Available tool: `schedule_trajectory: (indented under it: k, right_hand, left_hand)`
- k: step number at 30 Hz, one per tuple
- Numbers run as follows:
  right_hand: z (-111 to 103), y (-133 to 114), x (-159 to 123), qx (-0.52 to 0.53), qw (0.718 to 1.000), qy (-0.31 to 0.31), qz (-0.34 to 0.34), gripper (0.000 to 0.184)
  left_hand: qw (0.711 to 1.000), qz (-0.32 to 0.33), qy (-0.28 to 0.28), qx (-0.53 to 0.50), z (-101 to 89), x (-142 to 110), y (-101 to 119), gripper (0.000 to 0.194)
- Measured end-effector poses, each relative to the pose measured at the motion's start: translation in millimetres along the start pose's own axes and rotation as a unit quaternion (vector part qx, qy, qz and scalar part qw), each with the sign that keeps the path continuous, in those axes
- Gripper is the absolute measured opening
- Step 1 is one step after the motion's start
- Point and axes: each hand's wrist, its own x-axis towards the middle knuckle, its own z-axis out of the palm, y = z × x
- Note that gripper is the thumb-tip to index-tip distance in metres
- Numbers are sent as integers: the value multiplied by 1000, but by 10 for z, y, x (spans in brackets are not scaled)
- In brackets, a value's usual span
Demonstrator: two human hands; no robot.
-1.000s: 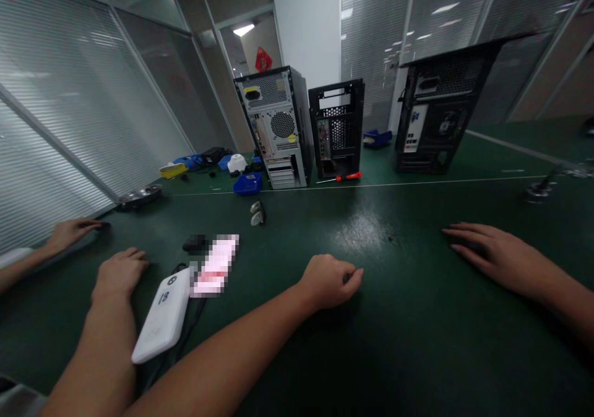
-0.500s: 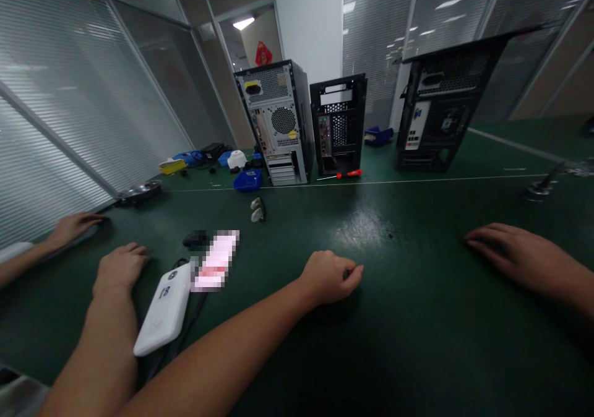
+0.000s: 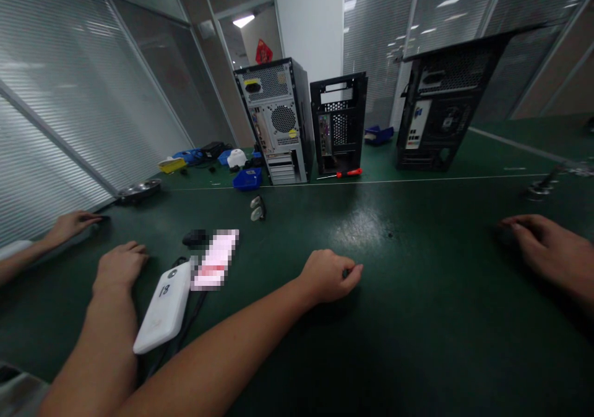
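Co-worker's hand [image 3: 552, 253] has slid right along the tabletop [image 3: 417, 318]; wearer's hands unmoved. Right hand [image 3: 329, 276]: fingers pinched on something small and dark, can't identify it. Left hand [image 3: 119, 267] flat, fingers loosely curled, empty, beside the white power bank [image 3: 164, 306]. Looks like a pick-up step; next needs a clean lift.

A pixelated patch [image 3: 215, 259] is blurring whatever is lying beside the white device [image 3: 163, 309]. The right hand [image 3: 330, 275] is curling over something too small to tell. Another person's hand [image 3: 554, 253] is running off the right edge.
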Motion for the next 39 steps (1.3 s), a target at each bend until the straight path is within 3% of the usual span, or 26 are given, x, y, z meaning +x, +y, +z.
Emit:
schedule_trajectory:
  k: [3, 7, 10, 15, 17, 20, 22, 23, 25, 28, 33, 39]
  right_hand:
    - [-103, -196, 13, -26, 999, 25, -27, 66]
    - [-228, -677, 0, -59, 975, 78, -199, 70]
    - [-116, -935, -81, -70, 958, 21, -277, 73]
    - [166, -943, -187, -54, 964, -154, -210, 75]
    - [129, -899, -145, -66, 962, -143, -223, 73]
    - [-59, -799, -21, -116, 962, -6, -247, 73]
    - [-155, -657, 55, -149, 971, 61, -178, 78]
    - [-171, -558, 82, -154, 979, 46, -124, 80]
    - [-138, -333, 111, -141, 988, -59, -21, 79]
    - [-14, -56, 110, -97, 977, -185, 43, 68]
    - [81, 3, 98, -86, 981, -175, 7, 51]
    - [28, 1, 122, -72, 986, -147, 3, 54]
  left_hand:
    - [1000, 1, 1, -1, -5, 1, 1, 48]
    - [1000, 0, 0, -3, 2, 3, -4, 49]
    - [1000, 1, 1, 0, 8, 2, -9, 49]
    - [1000, 0, 1, 0, 2, 2, -7, 48]
    - [1000, 2, 1, -2, 0, 3, -8, 48]
    - [1000, 3, 1, -1, 6, 6, -13, 48]
    - [1000, 6, 3, 2, 14, 8, -17, 48]
    - [1000, 7, 4, 4, 17, 9, -18, 48]
    - [1000, 7, 3, 3, 17, 9, -17, 48]
    - [1000, 3, -2, -4, 5, 8, -9, 47]
    - [1000, 4, -1, -8, -5, 6, -7, 47]
    - [1000, 0, -2, -15, 2, 5, -9, 47]
